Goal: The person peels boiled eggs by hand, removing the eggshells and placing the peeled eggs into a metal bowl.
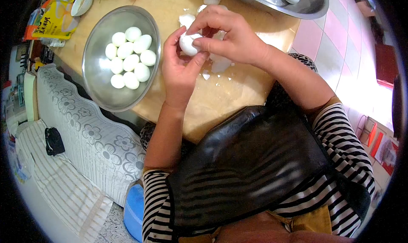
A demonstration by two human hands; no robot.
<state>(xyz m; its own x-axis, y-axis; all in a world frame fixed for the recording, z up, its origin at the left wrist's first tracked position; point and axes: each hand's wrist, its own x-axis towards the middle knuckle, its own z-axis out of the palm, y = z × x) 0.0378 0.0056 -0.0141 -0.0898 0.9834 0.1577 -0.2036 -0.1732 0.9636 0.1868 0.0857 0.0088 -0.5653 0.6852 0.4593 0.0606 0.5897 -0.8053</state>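
Egg (pixel 187 45) clamped by fingers (pixel 208 22) of left hand (pixel 180 66) and right hand (pixel 238 36); too hard a press could tear it, shell bits (pixel 186 19) on worktop (pixel 238 90) could cling.

Premises: a home, apparently a living room with food preparation at a table.
Left of frame: a sofa-like seat with a flower-patterned cover (pixel 93 132) and striped cloth (pixel 63 187). Upper centre: a wooden table (pixel 233 90) bearing a steel bowl (pixel 121 99) of peeled eggs (pixel 130 62). Upper right: pink and white domestic floor tiles (pixel 329 41).
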